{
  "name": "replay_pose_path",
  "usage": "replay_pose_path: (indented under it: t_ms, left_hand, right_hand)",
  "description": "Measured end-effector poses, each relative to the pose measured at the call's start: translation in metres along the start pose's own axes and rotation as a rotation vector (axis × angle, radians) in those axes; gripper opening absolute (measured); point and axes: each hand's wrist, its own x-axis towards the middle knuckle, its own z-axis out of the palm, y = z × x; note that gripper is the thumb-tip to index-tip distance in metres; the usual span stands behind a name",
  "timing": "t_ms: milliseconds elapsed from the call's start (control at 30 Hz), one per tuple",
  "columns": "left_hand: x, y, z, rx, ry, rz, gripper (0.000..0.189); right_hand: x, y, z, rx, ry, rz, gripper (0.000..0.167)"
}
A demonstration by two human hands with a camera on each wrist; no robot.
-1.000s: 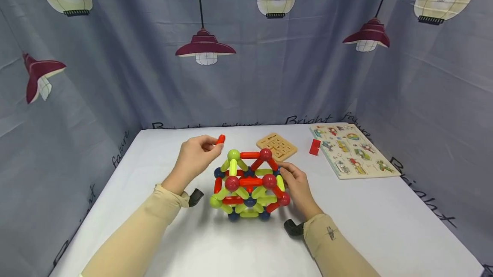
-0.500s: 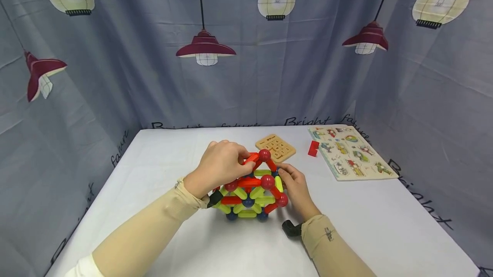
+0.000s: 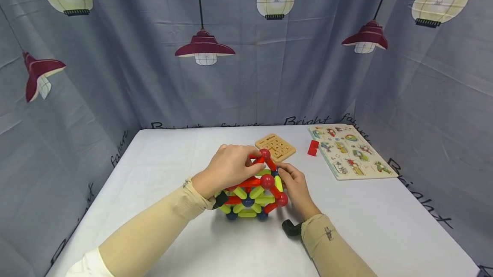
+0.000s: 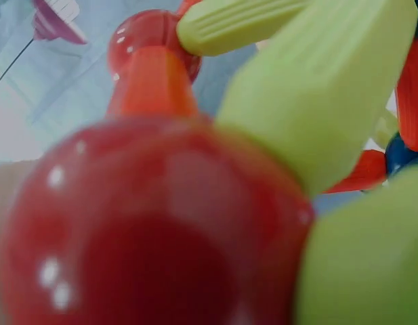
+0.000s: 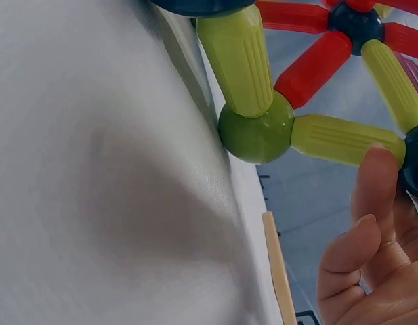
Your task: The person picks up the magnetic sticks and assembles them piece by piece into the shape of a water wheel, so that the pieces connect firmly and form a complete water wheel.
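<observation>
A ball-and-stick magnetic construction point(image 3: 248, 202) of red, yellow-green and dark blue parts stands on the white table. My left hand point(image 3: 231, 168) reaches over its top left, thumb and fingers pinching a red magnetic stick point(image 3: 252, 156) beside the upper red ball point(image 3: 265, 154); the hand hides much of that side. At the right side, my right hand point(image 3: 297, 189) grips the frame. Its fingertip point(image 5: 377, 159) lies on a yellow-green stick point(image 5: 330, 137) near a dark blue ball point(image 5: 416, 161). A large red ball point(image 4: 154, 230) fills the left wrist view.
Behind the construction lies a wooden number puzzle point(image 3: 275, 146). A red piece point(image 3: 313, 147) lies right of it, beside a picture puzzle board point(image 3: 354, 153). A grey curtain point(image 3: 239, 88) with printed lamps surrounds the white table point(image 3: 173, 153).
My left hand has brought the red magnetic stick from the upper left to the construction's top, then slightly further right toward the upper red ball. My right hand has kept its grip.
</observation>
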Motion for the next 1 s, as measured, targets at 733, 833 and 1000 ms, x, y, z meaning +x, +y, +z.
replay_pose_path:
  t_ms: [733,833,1000]
  left_hand:
    - [-0.029,-0.018,-0.006,-0.164,0.133,0.077,0.046]
    - [-0.055,-0.048,0.005,-0.247,0.446,-0.045,0.054]
    - [-0.102,-0.101,0.036,-0.281,0.218,-0.415,0.067]
  right_hand:
    - [0.000,-0.003,-0.003,-0.029,-0.032,0.034,0.038]
    - [0.001,-0.006,-0.012,-0.132,-0.075,0.108,0.051]
    - [-0.010,-0.009,-0.034,-0.484,-0.272,0.215,0.060]
